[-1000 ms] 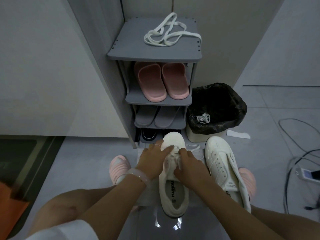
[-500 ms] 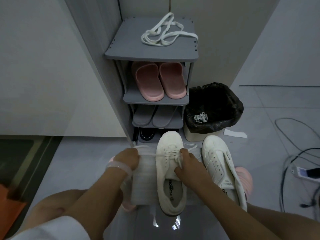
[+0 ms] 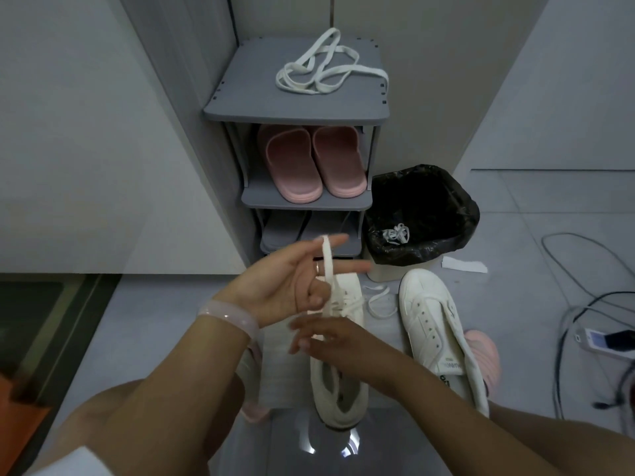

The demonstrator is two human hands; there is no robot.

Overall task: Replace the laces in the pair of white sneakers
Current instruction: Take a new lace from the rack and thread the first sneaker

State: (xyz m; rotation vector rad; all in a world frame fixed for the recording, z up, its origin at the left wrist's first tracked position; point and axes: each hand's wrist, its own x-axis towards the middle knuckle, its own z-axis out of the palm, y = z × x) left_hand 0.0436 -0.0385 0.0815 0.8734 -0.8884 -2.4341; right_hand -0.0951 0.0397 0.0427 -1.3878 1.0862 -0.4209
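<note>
Two white sneakers lie on the floor. The left sneaker [image 3: 338, 396] sits on a white sheet [image 3: 281, 365] and has a white lace [image 3: 328, 266] in its eyelets. My left hand [image 3: 275, 286] is raised palm up above the toe, with that lace looped over its fingers and pulled upward. My right hand [image 3: 340, 345] hovers over the sneaker's tongue, fingers spread and blurred. The right sneaker [image 3: 433, 324] has bare eyelets. A loose lace end [image 3: 378, 300] lies between the two shoes. A bundle of white laces [image 3: 326, 68] rests on the grey shoe rack's top [image 3: 240, 97].
Pink slippers [image 3: 309, 163] stand on the rack's second shelf. A black-lined bin [image 3: 460, 207] to the rack's right holds a crumpled lace [image 3: 397, 233]. Cables [image 3: 584, 304] and a small device [image 3: 604, 340] lie on the floor at right. Walls close in on the left.
My left hand pulled the lace out to the left, then rose palm up with the lace over its fingers. My right hand loosened its hold at the eyelets.
</note>
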